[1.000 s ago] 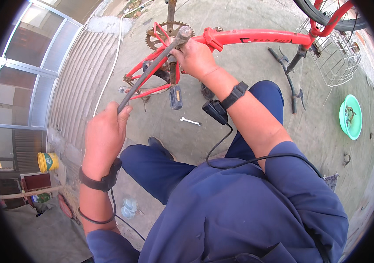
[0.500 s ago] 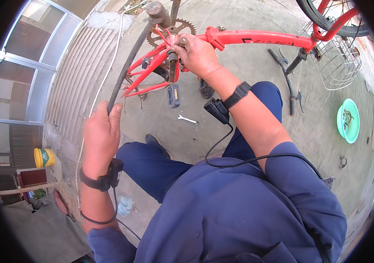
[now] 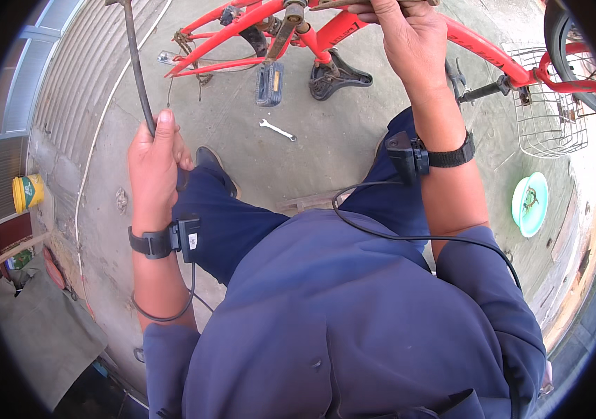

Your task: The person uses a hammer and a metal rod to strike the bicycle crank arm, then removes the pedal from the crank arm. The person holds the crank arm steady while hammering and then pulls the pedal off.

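Note:
At left, my left hand is closed round the long dark handle of a hammer, whose head reaches the top edge. My right hand is raised at top centre, fingers gripping a rusty metal piece partly out of view. Below and between my hands is the red bicycle frame, with a rusty crank and a black pedal. A black saddle hangs under the frame, and a silver spanner lies on the ground in front of my feet.
A green basin holding small parts sits at right, below a wire basket and wheel. A yellow bucket stands at left beside a metal-framed door. Cables from wrist devices drape across my arms and belly.
The hammer's head has swung up and left, away from the crank. My right hand has moved right and up from the crank. The bicycle and ground appear higher in view.

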Tool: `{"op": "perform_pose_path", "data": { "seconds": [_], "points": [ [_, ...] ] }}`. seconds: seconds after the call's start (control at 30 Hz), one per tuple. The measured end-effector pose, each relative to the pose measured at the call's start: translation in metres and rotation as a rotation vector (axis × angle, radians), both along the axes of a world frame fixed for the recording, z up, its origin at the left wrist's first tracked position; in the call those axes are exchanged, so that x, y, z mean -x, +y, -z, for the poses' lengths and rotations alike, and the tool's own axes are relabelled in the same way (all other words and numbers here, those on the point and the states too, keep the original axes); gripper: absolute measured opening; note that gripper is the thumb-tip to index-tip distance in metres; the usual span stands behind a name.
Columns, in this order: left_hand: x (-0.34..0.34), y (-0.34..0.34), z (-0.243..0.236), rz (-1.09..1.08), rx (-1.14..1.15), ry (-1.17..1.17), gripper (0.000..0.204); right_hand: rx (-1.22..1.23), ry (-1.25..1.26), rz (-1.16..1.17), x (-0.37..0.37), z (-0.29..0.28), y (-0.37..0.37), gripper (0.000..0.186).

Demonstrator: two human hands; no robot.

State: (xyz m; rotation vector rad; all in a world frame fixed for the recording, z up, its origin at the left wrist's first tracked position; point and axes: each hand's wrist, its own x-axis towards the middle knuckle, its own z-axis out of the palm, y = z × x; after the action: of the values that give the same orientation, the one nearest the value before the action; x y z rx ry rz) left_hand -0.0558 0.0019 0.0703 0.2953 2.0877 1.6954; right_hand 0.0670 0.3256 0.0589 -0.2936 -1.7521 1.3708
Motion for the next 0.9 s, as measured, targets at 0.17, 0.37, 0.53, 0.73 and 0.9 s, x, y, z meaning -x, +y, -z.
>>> {"op": "perform_pose_path", "data": {
  "seconds": [0.17,0.37,0.53,0.73,0.9],
  "points": [
    [-0.009,0.018,0.019,0.018,-0.161,-0.215,0.036,-0.389,0.059,-0.316,0.012,-0.007,-0.039,0.014],
    [-0.013,0.034,0.034,0.029,-0.385,-0.404,0.045,-0.605,-0.001,-0.368,0.034,0.015,-0.118,0.033],
    [-0.005,0.031,0.050,-0.063,-0.561,-0.564,0.036,-0.596,-0.046,-0.321,0.049,0.044,-0.157,0.038],
    [0.046,0.006,0.057,-0.066,-0.499,-0.495,0.028,-0.604,-0.216,-0.298,0.049,0.076,-0.149,0.045],
    [0.075,-0.006,0.063,-0.189,-0.502,-0.363,0.028,-0.241,-0.689,-0.128,0.037,0.138,-0.098,0.069]
  ]
}}
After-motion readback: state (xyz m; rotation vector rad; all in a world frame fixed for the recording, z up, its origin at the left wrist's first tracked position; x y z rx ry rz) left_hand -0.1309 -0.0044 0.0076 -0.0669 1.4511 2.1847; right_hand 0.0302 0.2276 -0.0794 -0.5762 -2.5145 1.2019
